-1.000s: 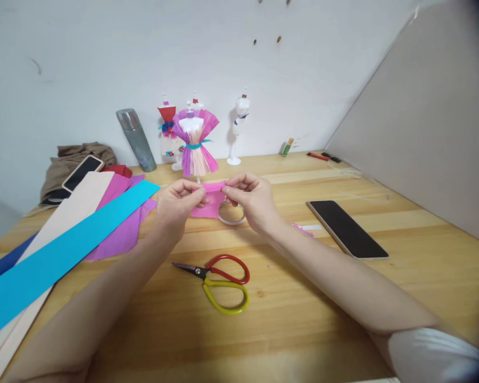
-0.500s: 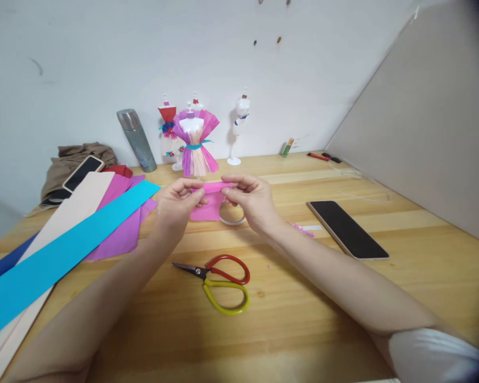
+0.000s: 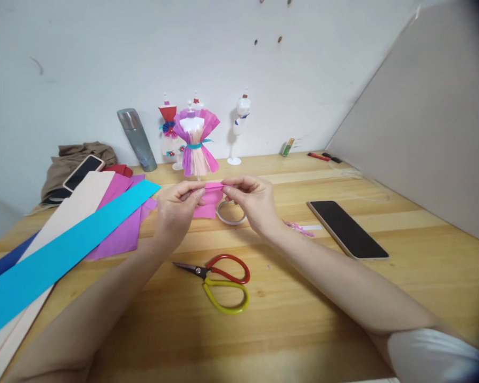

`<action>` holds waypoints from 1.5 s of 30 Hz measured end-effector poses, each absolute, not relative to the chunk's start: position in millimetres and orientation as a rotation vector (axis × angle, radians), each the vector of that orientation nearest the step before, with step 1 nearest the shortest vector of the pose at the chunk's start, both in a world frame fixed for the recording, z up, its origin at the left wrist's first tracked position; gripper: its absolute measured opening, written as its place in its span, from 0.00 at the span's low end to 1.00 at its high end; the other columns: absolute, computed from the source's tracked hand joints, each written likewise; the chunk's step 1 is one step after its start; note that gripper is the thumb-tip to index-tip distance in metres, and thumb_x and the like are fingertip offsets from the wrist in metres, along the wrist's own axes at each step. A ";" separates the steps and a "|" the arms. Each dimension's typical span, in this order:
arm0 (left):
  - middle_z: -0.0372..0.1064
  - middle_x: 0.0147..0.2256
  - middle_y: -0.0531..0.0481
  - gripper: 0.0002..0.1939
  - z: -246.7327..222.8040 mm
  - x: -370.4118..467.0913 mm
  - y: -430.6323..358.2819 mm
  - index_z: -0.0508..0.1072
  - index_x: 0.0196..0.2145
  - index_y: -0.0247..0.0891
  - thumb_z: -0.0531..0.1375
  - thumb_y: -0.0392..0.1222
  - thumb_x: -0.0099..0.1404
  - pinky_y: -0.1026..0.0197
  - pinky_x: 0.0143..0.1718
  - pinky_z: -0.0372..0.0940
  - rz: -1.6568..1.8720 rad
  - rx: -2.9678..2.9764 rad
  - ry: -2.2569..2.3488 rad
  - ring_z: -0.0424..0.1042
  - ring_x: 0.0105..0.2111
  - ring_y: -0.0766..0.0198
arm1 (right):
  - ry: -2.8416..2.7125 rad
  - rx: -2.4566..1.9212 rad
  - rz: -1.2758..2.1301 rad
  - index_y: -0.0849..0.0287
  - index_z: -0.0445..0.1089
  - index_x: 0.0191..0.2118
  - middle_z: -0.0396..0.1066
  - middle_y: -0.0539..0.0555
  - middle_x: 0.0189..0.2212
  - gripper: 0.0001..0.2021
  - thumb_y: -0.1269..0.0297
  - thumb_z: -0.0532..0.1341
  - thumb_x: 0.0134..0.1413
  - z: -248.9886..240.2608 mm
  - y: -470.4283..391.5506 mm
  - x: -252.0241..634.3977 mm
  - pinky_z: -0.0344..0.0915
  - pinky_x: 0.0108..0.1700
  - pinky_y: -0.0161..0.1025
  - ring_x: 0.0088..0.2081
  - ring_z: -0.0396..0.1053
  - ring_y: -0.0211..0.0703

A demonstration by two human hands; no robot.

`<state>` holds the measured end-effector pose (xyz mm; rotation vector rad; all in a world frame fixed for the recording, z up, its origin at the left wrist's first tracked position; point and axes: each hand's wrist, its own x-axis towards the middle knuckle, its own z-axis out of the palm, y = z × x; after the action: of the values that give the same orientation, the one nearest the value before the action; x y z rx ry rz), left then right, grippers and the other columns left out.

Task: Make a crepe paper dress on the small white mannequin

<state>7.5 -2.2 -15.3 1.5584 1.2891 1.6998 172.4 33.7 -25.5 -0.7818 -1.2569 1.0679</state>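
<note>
A small piece of pink crepe paper (image 3: 206,208) is stretched between my two hands, its top edge folded over in a narrow band. My left hand (image 3: 179,208) pinches the left end of that fold between thumb and fingers. At the right end, my right hand (image 3: 252,201) pinches the fold the same way. Just behind the paper, partly covered by my right fingers, a roll of white tape (image 3: 232,222) lies on the table. Nearer to me rest scissors (image 3: 213,277) with one red and one yellow handle, blades pointing left.
Blue, pale pink and purple paper strips (image 3: 75,246) spread over the left side. Small dress forms (image 3: 193,139) and a grey flask (image 3: 137,141) stand by the wall. A black phone (image 3: 347,229) and pink scraps (image 3: 301,229) lie right; another phone (image 3: 83,173) rests on brown cloth (image 3: 85,151).
The fold along the paper's top edge has been rolled further between my fingers, and the hanging part has shifted slightly and looks smaller. More of the tape roll shows.
</note>
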 end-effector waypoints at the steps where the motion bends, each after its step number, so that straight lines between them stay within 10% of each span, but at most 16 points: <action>1: 0.76 0.22 0.53 0.08 -15.6 7.5 -2.1 0.83 0.34 0.38 0.68 0.43 0.57 0.64 0.26 0.72 1.694 1.558 1.284 0.77 0.23 0.64 | -1.254 -0.782 1.069 0.57 0.80 0.28 0.77 0.49 0.22 0.06 0.64 0.72 0.39 -25.3 33.4 172.2 0.69 0.30 0.39 0.23 0.70 0.38; 31: 0.74 0.19 0.50 0.14 -7.6 6.9 3.4 0.76 0.28 0.35 0.72 0.46 0.47 0.60 0.25 0.71 1.603 1.255 1.186 0.75 0.20 0.61 | -1.102 -0.740 1.281 0.57 0.73 0.23 0.72 0.46 0.18 0.11 0.64 0.74 0.31 -23.6 36.6 171.7 0.61 0.25 0.34 0.20 0.65 0.34; 45: 0.79 0.26 0.50 0.11 -12.1 6.3 0.9 0.83 0.35 0.37 0.70 0.44 0.53 0.61 0.28 0.75 1.758 1.487 1.286 0.77 0.23 0.63 | -1.252 -0.737 1.082 0.55 0.81 0.34 0.80 0.51 0.29 0.10 0.63 0.72 0.40 -26.8 32.7 173.5 0.71 0.38 0.42 0.30 0.73 0.41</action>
<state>6.3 0.9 -12.1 1.4871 1.2858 1.7580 173.5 32.7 -26.8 -0.7374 -1.2524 1.0817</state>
